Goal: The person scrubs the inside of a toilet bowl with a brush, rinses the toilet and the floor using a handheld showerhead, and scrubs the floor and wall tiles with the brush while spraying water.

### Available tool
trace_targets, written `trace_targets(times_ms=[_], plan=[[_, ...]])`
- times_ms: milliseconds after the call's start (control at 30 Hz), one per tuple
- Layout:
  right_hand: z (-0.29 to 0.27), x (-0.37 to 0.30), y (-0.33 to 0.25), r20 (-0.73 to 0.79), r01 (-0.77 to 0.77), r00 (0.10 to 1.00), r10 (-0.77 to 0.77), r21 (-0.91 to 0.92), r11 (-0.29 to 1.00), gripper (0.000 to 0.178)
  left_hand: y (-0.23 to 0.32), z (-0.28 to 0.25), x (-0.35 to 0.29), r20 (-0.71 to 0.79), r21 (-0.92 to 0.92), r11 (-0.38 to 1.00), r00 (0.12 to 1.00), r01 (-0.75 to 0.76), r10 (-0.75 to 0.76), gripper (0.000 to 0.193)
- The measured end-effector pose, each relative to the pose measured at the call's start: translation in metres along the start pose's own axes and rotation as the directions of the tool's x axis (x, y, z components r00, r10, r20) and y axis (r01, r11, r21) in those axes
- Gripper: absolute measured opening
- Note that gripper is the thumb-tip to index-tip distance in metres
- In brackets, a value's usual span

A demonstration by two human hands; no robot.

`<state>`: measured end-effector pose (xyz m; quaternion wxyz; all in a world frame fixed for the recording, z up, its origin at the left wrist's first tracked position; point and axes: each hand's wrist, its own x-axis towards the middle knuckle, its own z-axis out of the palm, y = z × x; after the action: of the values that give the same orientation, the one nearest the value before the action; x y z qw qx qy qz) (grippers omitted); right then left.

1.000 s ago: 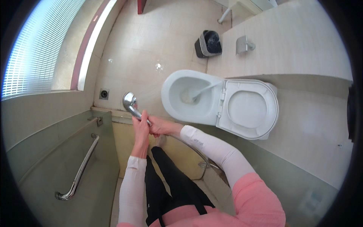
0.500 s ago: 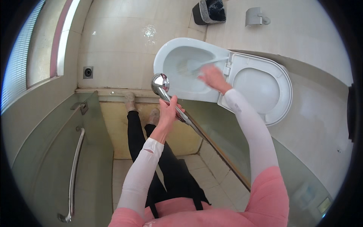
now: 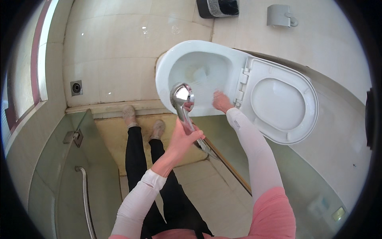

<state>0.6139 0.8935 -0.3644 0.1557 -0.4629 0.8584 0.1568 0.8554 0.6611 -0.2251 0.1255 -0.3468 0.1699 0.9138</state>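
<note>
A drain (image 3: 76, 88) sat in the floor (image 3: 111, 44). The left hand (image 3: 184, 141) wrapped around a shower head (image 3: 180, 95), which overlapped the toilet (image 3: 162, 75) rim in view; the right hand (image 3: 221, 101), its grip unclear, hung by the bowl, left of the raised seat (image 3: 274, 71).

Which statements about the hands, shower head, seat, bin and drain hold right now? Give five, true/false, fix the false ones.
1. The left hand holds the shower head. True.
2. The right hand grips it too. False: the right hand is apart from it, over the toilet.
3. The seat is down over the bowl. False: it is raised.
4. The bin is farther from the person than the toilet. True.
5. The drain is right of the toilet. False: it is left.
</note>
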Motion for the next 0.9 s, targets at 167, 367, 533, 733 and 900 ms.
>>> trace_targets(times_ms=[167,367,533,733,900], plan=[[-0.141,-0.012,-0.07,0.741,-0.778,0.625,0.244,0.568,0.268,0.024,0.011,0.008,-0.004,0.013,0.148,0.974,0.985,-0.172,0.172,0.035],[-0.25,-0.06,-0.074,0.629,-0.724,0.643,0.437,0.686,0.076,0.039,0.024,0.018,-0.016,0.037,0.138,0.973,0.983,-0.184,0.181,0.035],[-0.187,-0.003,-0.028,0.636,-0.637,0.596,0.49,0.746,-0.194,0.045,0.016,0.026,-0.017,0.017,0.071,0.981,0.983,-0.183,0.183,0.035],[-0.195,-0.028,-0.105,0.685,-0.691,0.642,0.345,0.712,-0.127,0.034,0.011,0.025,-0.013,-0.18,0.064,0.975,0.959,-0.213,0.221,0.034],[-0.199,-0.034,-0.103,0.786,-0.786,0.618,0.022,0.617,0.026,0.028,0.003,0.019,-0.008,-0.287,0.119,0.974,0.933,-0.192,0.219,0.032]])
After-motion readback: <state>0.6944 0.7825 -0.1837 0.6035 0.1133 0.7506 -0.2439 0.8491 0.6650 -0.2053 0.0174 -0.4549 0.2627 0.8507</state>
